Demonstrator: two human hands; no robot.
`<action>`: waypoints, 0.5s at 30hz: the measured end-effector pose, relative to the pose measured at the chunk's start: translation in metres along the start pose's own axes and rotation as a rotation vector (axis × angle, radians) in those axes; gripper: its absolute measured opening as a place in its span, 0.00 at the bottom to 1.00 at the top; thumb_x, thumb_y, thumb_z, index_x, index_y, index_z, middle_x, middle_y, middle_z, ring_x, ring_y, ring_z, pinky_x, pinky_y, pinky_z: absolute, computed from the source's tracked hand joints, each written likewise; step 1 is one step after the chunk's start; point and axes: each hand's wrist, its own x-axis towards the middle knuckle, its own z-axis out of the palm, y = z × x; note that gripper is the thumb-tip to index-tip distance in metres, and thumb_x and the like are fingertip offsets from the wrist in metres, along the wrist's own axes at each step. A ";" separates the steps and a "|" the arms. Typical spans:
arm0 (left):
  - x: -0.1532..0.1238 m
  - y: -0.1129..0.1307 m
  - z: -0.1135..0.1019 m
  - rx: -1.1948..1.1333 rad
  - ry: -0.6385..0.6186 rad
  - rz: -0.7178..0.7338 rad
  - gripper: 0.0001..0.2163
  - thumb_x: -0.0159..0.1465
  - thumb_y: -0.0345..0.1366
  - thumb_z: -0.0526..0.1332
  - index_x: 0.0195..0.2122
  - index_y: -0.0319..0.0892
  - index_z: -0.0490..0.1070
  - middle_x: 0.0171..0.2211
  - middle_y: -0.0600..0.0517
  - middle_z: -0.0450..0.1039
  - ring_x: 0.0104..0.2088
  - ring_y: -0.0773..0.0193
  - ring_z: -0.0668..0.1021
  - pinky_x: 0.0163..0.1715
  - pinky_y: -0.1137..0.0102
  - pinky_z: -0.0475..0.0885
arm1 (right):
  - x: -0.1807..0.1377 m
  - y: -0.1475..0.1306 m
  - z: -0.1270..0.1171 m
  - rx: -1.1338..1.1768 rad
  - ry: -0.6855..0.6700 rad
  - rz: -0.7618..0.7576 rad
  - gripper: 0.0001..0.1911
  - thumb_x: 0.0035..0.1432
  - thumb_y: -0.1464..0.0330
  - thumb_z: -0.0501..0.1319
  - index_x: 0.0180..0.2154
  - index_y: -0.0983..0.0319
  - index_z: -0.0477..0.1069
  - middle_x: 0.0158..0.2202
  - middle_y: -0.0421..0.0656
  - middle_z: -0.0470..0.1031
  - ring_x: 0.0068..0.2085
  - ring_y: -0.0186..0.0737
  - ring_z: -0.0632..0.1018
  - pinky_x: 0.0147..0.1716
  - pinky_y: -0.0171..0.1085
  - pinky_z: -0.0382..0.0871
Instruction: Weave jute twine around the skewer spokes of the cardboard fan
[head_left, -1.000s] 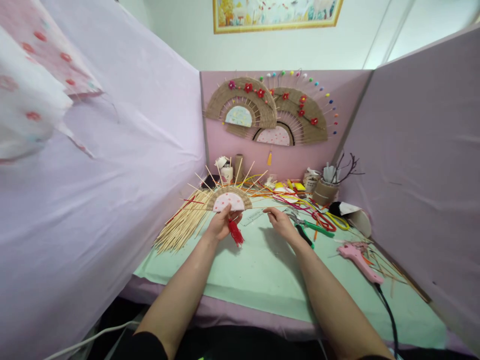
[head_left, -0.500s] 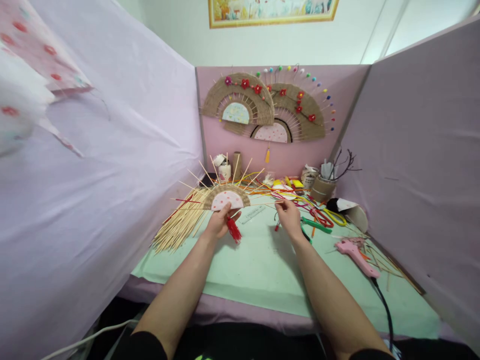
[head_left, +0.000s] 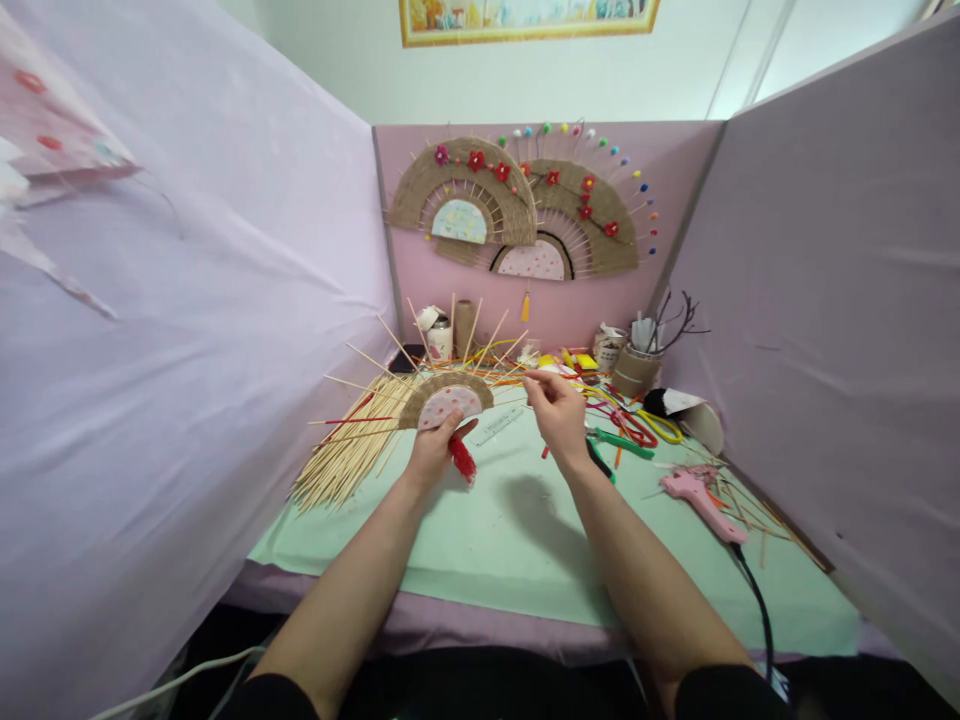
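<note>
My left hand (head_left: 433, 452) is closed on the base of a small half-made fan (head_left: 446, 399). The fan has a pink dotted half-circle, a band of woven twine, thin wooden sticks spreading upward and a red tassel (head_left: 463, 460) hanging below. My right hand (head_left: 553, 410) is raised just right of the fan, its fingers pinched on a thin stick (head_left: 525, 375) that points left toward the fan's sticks.
A pile of thin wooden sticks (head_left: 352, 450) lies left of the fan on the green mat (head_left: 517, 540). Green-handled pliers (head_left: 622, 445), coloured cords and a pink glue gun (head_left: 701, 503) lie to the right. Cups and jars stand at the back; two finished fans (head_left: 517, 205) hang on the wall.
My right hand rose from the mat and moved left with a thin stick pinched in its fingers. The left hand kept hold of the fan, which tilted slightly.
</note>
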 end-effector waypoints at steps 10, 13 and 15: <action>0.000 -0.005 -0.002 0.136 -0.033 0.080 0.16 0.50 0.37 0.72 0.40 0.40 0.77 0.41 0.48 0.78 0.46 0.55 0.78 0.49 0.55 0.74 | 0.016 -0.008 0.034 0.317 -0.172 0.428 0.15 0.43 0.60 0.67 0.30 0.65 0.74 0.14 0.34 0.64 0.16 0.25 0.55 0.16 0.31 0.43; 0.001 -0.007 -0.004 0.166 -0.039 0.100 0.16 0.50 0.38 0.71 0.41 0.41 0.77 0.42 0.48 0.78 0.47 0.54 0.77 0.49 0.54 0.74 | 0.016 -0.005 0.034 0.332 -0.167 0.473 0.16 0.41 0.60 0.67 0.29 0.65 0.73 0.14 0.34 0.64 0.15 0.24 0.54 0.15 0.31 0.41; 0.001 -0.007 -0.004 0.189 -0.039 0.108 0.18 0.50 0.38 0.71 0.42 0.40 0.76 0.43 0.47 0.77 0.48 0.52 0.77 0.49 0.53 0.74 | 0.016 -0.004 0.035 0.337 -0.160 0.489 0.15 0.40 0.60 0.67 0.28 0.65 0.72 0.14 0.34 0.64 0.15 0.24 0.54 0.15 0.31 0.41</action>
